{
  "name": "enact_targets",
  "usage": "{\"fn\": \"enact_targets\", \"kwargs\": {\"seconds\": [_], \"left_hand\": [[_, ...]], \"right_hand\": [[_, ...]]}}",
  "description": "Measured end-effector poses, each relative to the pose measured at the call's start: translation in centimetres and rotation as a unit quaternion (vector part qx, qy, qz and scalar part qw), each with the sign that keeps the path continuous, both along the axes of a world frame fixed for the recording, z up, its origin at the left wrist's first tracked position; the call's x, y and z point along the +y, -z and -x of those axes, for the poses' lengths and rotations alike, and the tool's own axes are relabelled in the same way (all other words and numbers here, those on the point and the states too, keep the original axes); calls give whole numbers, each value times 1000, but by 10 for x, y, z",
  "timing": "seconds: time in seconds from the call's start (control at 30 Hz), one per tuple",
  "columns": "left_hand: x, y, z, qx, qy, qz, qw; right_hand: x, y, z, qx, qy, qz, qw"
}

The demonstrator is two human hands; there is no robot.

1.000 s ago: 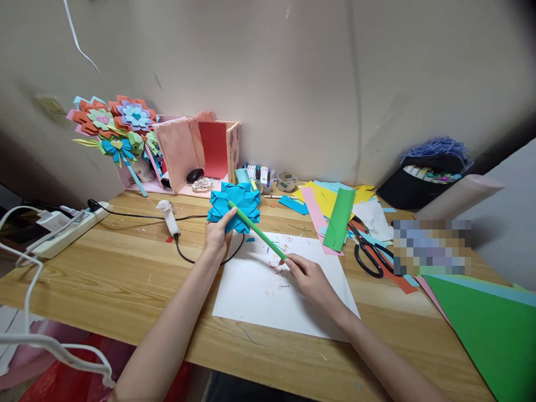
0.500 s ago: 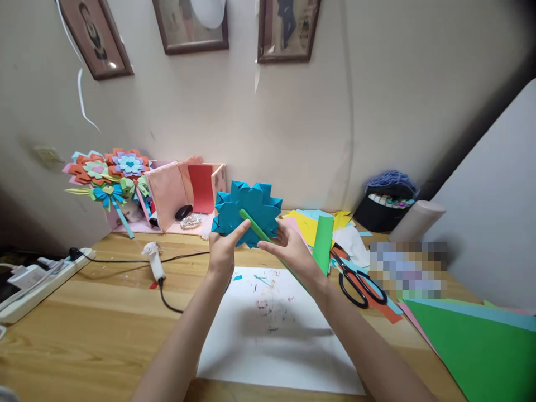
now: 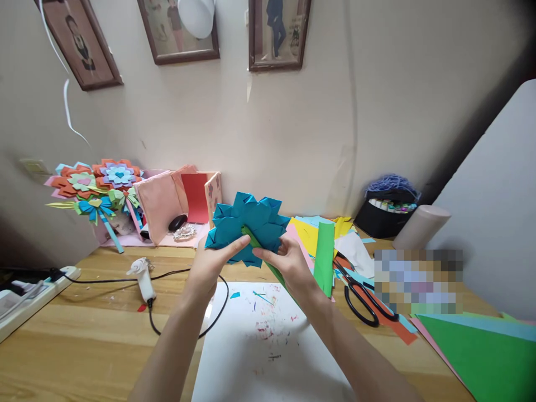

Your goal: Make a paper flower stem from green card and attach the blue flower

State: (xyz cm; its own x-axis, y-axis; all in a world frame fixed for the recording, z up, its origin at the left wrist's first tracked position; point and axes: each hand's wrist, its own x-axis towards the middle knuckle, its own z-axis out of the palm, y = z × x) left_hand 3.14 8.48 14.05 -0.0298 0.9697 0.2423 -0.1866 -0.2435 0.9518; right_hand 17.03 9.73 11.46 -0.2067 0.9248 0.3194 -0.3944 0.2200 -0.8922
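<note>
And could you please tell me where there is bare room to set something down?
Bare tabletop lies at front left, bordered by the power strip, white corded tool and left forearm. Crowded: the right side, with scissors, paper scraps and green sheet.

We've got open air between our forearms (image 3: pixel 173 346), from the blue paper flower (image 3: pixel 251 215) down to the white sheet (image 3: pixel 238 357)! Leftward, the glue gun (image 3: pixel 144 282) and its looping black cord (image 3: pixel 228 293) block us along the tabletop. Rightward, scissors (image 3: pixel 355 283) and a green strip (image 3: pixel 324 257) crowd us; back left, a pink box (image 3: pixel 157 215) bars the way.
</note>
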Motion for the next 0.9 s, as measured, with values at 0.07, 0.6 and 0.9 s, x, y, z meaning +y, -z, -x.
{"fn": "enact_targets", "kwargs": {"seconds": [0.07, 0.6, 0.9], "left_hand": [[-2, -5, 9, 20, 20, 9, 1000], [-13, -14, 21, 109, -63, -52, 991], [-14, -11, 8, 82, -114, -61, 988]], "right_hand": [[-4, -1, 1, -3, -2, -6, 1000], [-19, -2, 8, -78, -6, -20, 997], [-14, 1, 5, -98, 41, -9, 994]]}}
